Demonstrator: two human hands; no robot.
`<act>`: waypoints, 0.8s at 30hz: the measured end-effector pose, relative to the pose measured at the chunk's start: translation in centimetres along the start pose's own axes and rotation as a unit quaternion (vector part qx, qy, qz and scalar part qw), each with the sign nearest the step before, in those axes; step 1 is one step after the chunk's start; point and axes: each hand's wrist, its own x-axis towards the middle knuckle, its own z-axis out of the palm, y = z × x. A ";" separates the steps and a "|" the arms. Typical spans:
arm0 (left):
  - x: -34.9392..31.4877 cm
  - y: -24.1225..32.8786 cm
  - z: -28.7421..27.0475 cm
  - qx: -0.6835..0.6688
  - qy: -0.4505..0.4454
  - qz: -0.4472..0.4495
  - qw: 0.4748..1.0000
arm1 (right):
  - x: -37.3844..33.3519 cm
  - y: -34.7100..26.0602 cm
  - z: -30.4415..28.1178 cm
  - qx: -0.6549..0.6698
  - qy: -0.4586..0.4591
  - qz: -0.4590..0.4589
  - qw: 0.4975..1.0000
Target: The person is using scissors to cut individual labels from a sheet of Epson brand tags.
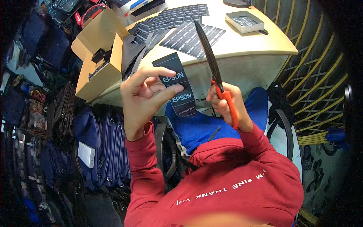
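My left hand (145, 94) pinches a dark strip of printed labels (180, 87) between thumb and fingers, holding it up over my lap. The strip hangs slightly tilted, with light lettering repeated down it. In my right hand (228, 102) is a pair of scissors (211, 60) with orange-red handles and long dark blades. The blades point up and away, to the right of the strip and apart from it. They look closed or nearly so.
Printed label sheets (194, 39) lie on the pale table (242, 53). An open cardboard box (104, 72) with black items stands at its left edge. A small white tray (245, 22) sits far right. Dark blue bags (109, 147) are stacked at left; a yellow-barred lattice (314, 75) rises at right.
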 end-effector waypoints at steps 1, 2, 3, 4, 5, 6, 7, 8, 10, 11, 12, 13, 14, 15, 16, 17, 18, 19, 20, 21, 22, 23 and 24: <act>-0.4 0.4 -0.4 0.033 -0.004 0.002 0.999 | -0.6 -0.1 -0.5 -0.015 -0.020 0.040 0.999; -0.8 0.7 -0.6 0.066 -0.008 0.003 0.998 | -1.1 -0.3 -0.6 -0.017 -0.021 0.042 0.999; -1.1 0.9 -0.5 0.042 0.003 -0.035 0.999 | -1.5 -0.4 -0.7 -0.032 -0.045 0.043 0.998; -1.5 0.9 -0.8 0.039 0.004 -0.035 0.999 | -1.9 -0.5 -0.8 -0.047 -0.068 0.044 0.996; -1.9 0.6 -1.2 0.034 -0.005 -0.031 0.999 | -2.1 -0.9 -1.0 -0.101 -0.082 0.038 0.991; -2.3 0.5 -1.6 0.028 -0.015 -0.027 0.999 | -2.3 -1.2 -1.0 -0.102 -0.082 0.038 0.991; -2.7 0.4 -1.7 0.016 -0.015 -0.038 0.999 | -2.5 -1.5 -0.9 -0.135 -0.083 0.045 0.986; -2.9 0.5 -1.8 0.013 -0.017 -0.037 0.999 | -2.8 -1.7 -1.1 -0.169 -0.082 0.052 0.981; -3.2 0.5 -1.8 -0.002 -0.045 -0.049 0.998 | -3.1 -1.7 -2.3 -0.198 -0.097 0.047 0.974; -3.4 0.4 -1.9 -0.011 -0.061 -0.044 0.997 | -3.1 -2.4 -2.7 -0.209 -0.135 0.073 0.966; -3.5 0.2 -2.0 -0.015 -0.065 -0.044 0.997 | -3.1 -2.9 -3.1 -0.219 -0.172 0.098 0.955; -3.5 0.1 -2.1 -0.007 -0.087 -0.055 0.995 | -3.1 -3.0 -3.8 -0.239 -0.195 0.120 0.944; -3.6 -0.1 -2.2 0.004 -0.107 -0.069 0.992 | -3.1 -3.7 -4.0 -0.277 -0.217 0.149 0.924; -3.6 -0.2 -2.4 0.002 -0.110 -0.071 0.991 | -2.9 -4.4 -4.3 -0.290 -0.254 0.164 0.908; -3.6 -0.2 -2.5 -0.006 -0.129 -0.081 0.988 | -2.7 -5.0 -4.6 -0.301 -0.290 0.179 0.891; -3.6 -0.3 -2.6 -0.013 -0.149 -0.092 0.984 | -2.6 -5.3 -4.3 -0.292 -0.307 0.181 0.888; -3.5 -0.6 -2.6 -0.020 -0.170 -0.103 0.980 | -2.4 -5.5 -4.2 -0.291 -0.303 0.184 0.889; -3.4 -1.1 -2.8 -0.020 -0.188 -0.106 0.976 | -2.1 -5.5 -4.1 -0.284 -0.321 0.189 0.883; -3.3 -1.2 -2.7 -0.024 -0.194 -0.109 0.975 | -2.1 -5.7 -4.0 -0.278 -0.337 0.197 0.878; -3.1 -1.1 -2.6 -0.018 -0.213 -0.109 0.971 | -2.0 -6.0 -3.8 -0.293 -0.343 0.206 0.868; -3.0 -1.1 -2.6 -0.011 -0.232 -0.110 0.966 | -1.7 -5.9 -3.8 -0.297 -0.362 0.187 0.864; -3.0 -1.2 -2.6 0.012 -0.240 -0.102 0.965 | -1.6 -5.8 -3.8 -0.301 -0.362 0.183 0.863; -3.1 -1.4 -2.5 0.010 -0.245 -0.105 0.964 | -1.7 -5.6 -3.8 -0.305 -0.362 0.178 0.863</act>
